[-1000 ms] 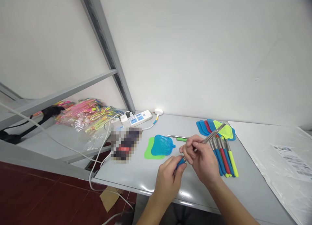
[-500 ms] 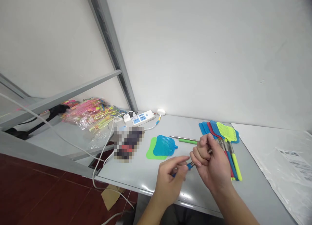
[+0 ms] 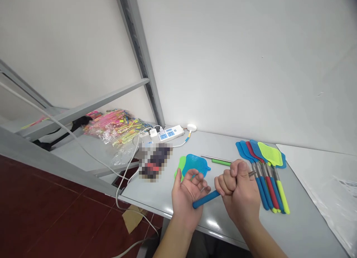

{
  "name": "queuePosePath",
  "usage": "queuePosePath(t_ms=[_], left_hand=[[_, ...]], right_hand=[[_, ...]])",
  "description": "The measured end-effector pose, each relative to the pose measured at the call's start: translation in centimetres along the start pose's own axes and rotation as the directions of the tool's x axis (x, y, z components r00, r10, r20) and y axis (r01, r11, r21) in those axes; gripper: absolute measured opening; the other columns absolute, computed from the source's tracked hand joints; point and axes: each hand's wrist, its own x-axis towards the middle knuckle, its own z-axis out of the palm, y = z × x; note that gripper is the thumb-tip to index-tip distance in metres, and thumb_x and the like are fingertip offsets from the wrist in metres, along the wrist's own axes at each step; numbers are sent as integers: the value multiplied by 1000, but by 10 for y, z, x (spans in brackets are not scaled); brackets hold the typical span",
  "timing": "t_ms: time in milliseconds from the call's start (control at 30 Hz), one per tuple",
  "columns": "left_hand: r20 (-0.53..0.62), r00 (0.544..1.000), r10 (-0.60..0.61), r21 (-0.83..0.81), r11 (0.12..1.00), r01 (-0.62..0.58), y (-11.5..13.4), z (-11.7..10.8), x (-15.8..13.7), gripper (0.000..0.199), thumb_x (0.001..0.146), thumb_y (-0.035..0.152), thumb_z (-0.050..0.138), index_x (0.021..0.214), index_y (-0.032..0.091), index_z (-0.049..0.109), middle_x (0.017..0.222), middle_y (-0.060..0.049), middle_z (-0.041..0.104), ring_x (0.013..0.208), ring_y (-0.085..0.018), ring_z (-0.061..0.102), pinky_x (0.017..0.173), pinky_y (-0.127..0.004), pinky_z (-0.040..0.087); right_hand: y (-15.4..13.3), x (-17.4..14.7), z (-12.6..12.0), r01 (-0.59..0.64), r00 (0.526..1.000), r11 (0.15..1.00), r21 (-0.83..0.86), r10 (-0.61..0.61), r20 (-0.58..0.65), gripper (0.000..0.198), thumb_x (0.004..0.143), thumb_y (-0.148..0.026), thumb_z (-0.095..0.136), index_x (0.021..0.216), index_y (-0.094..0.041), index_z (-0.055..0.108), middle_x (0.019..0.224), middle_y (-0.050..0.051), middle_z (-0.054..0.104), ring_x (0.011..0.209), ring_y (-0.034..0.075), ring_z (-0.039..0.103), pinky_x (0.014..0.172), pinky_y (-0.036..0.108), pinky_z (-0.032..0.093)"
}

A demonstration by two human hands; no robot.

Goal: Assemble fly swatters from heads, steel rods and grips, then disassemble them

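My right hand (image 3: 238,189) is closed around a blue fly swatter handle (image 3: 206,199), and a metal rod tip (image 3: 252,173) pokes out past the thumb. Palm up, my left hand (image 3: 185,200) is open with its fingers loosely curled, and the handle's end rests against the palm. Behind the left hand lie a blue fly swatter head (image 3: 196,164) and a green one (image 3: 180,165), partly covered. A metal rod (image 3: 213,158) and a green handle (image 3: 220,162) lie beyond the right hand. Several fly swatters with handles (image 3: 270,191) are fanned out at its right.
At the back stands a white power strip (image 3: 171,134) with plugs and cables. A blurred-out item (image 3: 155,165) lies left of the swatter heads. White plastic packaging (image 3: 320,183) covers the table's right side. Bagged colourful items (image 3: 111,127) sit on the shelf at left.
My left hand has let go of the handle and turned palm up. My right hand has closed into a fist around the blue handle, which now shows at greater length.
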Motion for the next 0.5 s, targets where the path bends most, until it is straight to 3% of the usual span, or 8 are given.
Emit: queuePosePath(t_ms=[300,500], left_hand=[[47,998,53,91,994,-57,6,9,-12,49,88,64,45,78,17,58,66,-2,51,61,-16,52,66,-31,47],[84,994,71,125,989,-81,6,14,-15,49,88,65,42,80,19,55,69,0,49,55,-14,50,61,-31,47]], right_hand=[[14,-5,10,-72,997,997,43,70,39,38,97,-46,46,66,-22,47,42,-12,21,38,6,16,46,23,34],[16,-11,12,-47,992,998,43,42,119,38,97,-43,46,65,-22,50,43,-11,22,40,7,20,50,25,36]])
